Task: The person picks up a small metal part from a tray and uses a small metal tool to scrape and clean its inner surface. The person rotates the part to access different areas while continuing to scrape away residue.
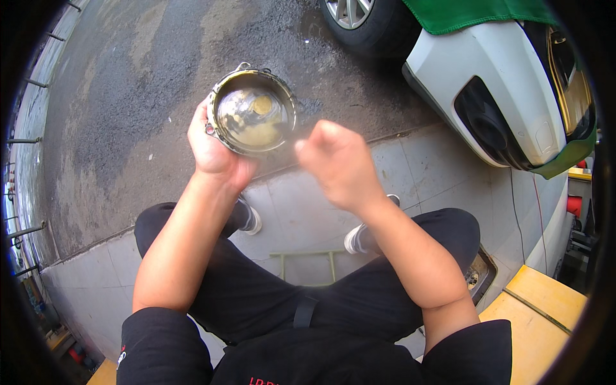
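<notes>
My left hand (215, 151) is wrapped round the left and lower side of a round, bowl-like part (253, 138). Its inside is shiny and silvery, with a yellowish round spot, and its dark rim carries small lugs. The open face is turned up toward me. To the right of it, apart from the rim, my right hand (340, 163) is raised with its fingers curled in. Motion smears that hand a little, and whatever its fingers may hold is hidden.
At the upper right stands a white car bumper (481, 58) under a green cover (468, 13), beside a wheel (359, 22). Below my lap shows a greenish stool-like frame (308, 253). A yellow board (539, 298) lies at the lower right, with thin cables (516, 212) near it.
</notes>
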Motion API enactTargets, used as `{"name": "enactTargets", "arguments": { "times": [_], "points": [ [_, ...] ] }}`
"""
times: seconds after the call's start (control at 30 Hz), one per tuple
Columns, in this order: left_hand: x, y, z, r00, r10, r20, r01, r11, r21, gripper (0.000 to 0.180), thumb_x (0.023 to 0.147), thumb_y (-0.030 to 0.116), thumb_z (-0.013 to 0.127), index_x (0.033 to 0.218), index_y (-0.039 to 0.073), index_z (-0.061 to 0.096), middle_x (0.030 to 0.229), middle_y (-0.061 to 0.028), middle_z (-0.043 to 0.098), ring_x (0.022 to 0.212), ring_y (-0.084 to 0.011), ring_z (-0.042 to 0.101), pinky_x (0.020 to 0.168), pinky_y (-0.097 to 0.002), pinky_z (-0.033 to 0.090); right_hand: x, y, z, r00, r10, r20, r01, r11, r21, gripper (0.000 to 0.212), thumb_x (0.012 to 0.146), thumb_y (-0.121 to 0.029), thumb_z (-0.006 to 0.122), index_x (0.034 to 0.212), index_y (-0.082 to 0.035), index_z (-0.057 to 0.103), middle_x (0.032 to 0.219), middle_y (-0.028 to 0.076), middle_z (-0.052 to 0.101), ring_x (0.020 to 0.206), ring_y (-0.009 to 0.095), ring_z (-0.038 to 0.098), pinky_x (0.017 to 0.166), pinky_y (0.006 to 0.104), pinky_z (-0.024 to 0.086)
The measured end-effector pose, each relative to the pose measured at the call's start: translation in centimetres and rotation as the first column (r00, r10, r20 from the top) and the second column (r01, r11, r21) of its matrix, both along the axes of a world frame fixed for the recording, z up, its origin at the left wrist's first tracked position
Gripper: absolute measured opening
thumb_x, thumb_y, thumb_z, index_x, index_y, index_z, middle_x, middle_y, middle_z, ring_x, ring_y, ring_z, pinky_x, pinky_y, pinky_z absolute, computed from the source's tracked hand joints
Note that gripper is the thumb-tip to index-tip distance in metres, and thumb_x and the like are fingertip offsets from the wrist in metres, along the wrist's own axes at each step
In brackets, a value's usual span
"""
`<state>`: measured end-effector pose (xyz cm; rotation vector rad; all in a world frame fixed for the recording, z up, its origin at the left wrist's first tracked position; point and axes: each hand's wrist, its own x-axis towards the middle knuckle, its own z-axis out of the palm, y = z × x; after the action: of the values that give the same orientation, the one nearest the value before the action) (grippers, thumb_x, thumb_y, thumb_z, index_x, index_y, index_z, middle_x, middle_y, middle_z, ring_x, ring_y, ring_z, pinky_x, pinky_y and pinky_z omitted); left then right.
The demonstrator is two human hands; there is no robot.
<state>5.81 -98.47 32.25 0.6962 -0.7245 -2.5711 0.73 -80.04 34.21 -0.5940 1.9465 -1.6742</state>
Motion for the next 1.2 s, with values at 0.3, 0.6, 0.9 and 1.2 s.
{"name": "enactTargets", "arguments": {
  "times": [0.3,0.6,0.9,1.2],
  "points": [
    [0.0,0.5,0.8,0.999,0.037,-0.022,-0.037,0.999,0.004,0.035,0.101,0.024,0.042,0.111,0.001,0.067,0.106,-0.0132,0.072,0.095,-0.0260,0.069,0.087,-0.0415,0.058,-0.1,0.0,0.0,0.997,0.019,0.078,-0.022,0.999,0.032,0.024,0.090,-0.018,0.069,0.076,-0.002,0.058,0.064,-0.001,0.058,0.061,0.005,0.049,0.054,0.0267,0.042],
    [0.0,0.2,0.1,0.998,0.029,0.051,-0.029,1.000,0.003,0.048,0.102,0.032,0.033,0.126,0.002,0.062,0.123,-0.0153,0.068,0.111,-0.0303,0.065,0.100,-0.0452,0.053,-0.2,0.1,0.0,0.998,-0.063,0.014,0.063,0.998,0.015,0.024,0.090,-0.018,0.069,0.076,-0.002,0.058,0.065,-0.001,0.058,0.062,0.006,0.051,0.055,0.0279,0.043],
    [0.0,0.2,0.5,1.000,0.000,-0.010,0.000,1.000,0.004,0.036,0.101,0.024,0.041,0.114,0.000,0.066,0.109,-0.0136,0.071,0.099,-0.0265,0.068,0.090,-0.0424,0.056,-0.5,0.3,0.0,0.995,0.026,0.092,-0.026,1.000,0.001,0.023,0.092,-0.016,0.068,0.076,-0.003,0.057,0.064,-0.003,0.055,0.061,0.004,0.048,0.054,0.0266,0.041],
    [0.7,-0.7,0.1,0.971,-0.178,-0.159,0.192,0.979,0.075,0.046,0.103,0.030,0.035,0.123,-0.001,0.062,0.118,-0.0171,0.069,0.108,-0.0307,0.067,0.096,-0.0453,0.055,-1.1,0.8,0.4,0.984,0.110,0.138,-0.117,0.992,0.050,0.026,0.092,-0.018,0.069,0.076,-0.001,0.057,0.063,-0.001,0.056,0.061,0.005,0.048,0.055,0.0280,0.042]
  ]
}}
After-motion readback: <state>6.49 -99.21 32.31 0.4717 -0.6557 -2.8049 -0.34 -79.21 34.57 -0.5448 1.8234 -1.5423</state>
